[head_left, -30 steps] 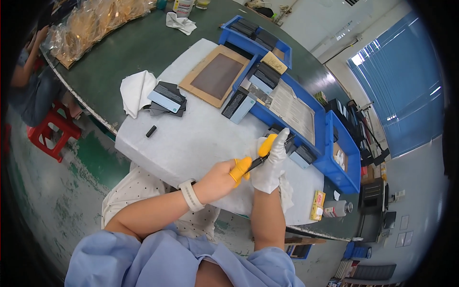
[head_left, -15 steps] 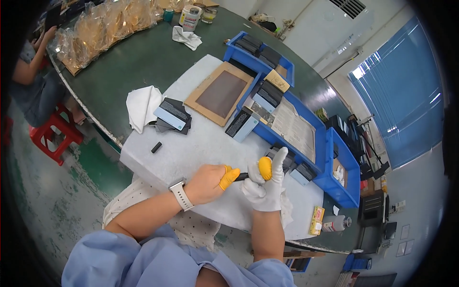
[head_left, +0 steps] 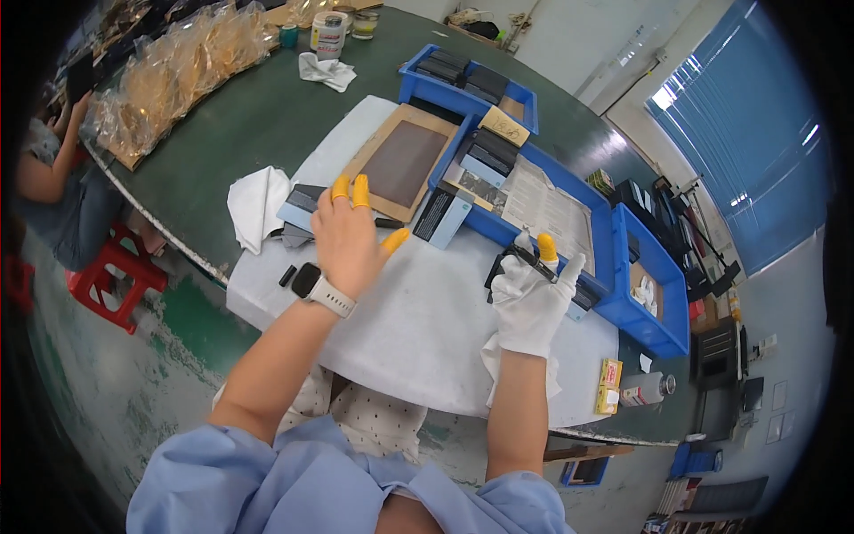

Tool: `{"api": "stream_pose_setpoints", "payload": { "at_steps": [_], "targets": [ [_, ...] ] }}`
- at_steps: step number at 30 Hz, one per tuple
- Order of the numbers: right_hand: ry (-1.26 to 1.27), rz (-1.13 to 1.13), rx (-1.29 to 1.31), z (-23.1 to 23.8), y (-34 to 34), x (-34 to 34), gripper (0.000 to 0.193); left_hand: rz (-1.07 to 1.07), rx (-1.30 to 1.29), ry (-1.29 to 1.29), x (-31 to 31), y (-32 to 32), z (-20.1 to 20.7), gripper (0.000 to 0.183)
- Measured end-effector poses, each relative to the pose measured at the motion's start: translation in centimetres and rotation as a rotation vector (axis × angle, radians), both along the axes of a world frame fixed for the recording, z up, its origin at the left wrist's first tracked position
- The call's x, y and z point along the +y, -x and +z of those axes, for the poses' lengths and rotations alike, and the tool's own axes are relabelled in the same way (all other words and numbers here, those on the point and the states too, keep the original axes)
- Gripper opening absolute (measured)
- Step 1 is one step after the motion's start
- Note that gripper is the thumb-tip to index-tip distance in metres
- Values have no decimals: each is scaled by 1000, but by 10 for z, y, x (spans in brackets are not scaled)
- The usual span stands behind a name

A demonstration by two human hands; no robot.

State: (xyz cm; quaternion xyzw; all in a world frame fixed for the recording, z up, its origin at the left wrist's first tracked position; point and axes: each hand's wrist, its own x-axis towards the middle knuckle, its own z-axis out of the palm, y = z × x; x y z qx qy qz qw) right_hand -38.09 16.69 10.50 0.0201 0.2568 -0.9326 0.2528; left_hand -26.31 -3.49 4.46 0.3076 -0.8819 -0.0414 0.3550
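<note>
My left hand (head_left: 349, 245), bare with yellow finger cots, spreads its fingers above a stack of black and pale-blue flat pieces (head_left: 298, 209). A black marker-like stick (head_left: 389, 223) shows between its forefinger and thumb, along the framed panel's near edge; the hand does not close on it. My right hand (head_left: 534, 298), in a white glove with one yellow finger cot, grips a slim dark stick-like piece (head_left: 534, 261) whose kind I cannot make out. Behind that glove are dark and pale-blue pieces, partly hidden. A short black cap (head_left: 287, 275) lies left of my watch.
A brown-framed dark panel (head_left: 405, 160) and white cloth (head_left: 258, 206) lie on the white sheet (head_left: 418, 329). Blue trays (head_left: 569, 200) line the right side. A yellow box (head_left: 608, 386) and bottle (head_left: 648, 389) stand at the near right. Another person (head_left: 53, 169) sits far left.
My hands have parted from the black stick between them. The left moved up and left, opening over the stack; the right moved right and up towards the trays. The view shifted slightly.
</note>
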Motion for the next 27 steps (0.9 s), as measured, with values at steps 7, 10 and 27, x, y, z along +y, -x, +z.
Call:
{"api": "stream_pose_setpoints", "payload": {
  "at_steps": [7,10,27],
  "targets": [
    [2,180,171,-21,17,14,71,-111,218,-431,54,97,-5,109],
    [42,-100,-10,-11,12,12,60,-14,144,-518,63,110,3,103],
    [-591,253,1262,-24,2,23,98,-1074,17,-1160,60,16,-22,124]
  ]
}}
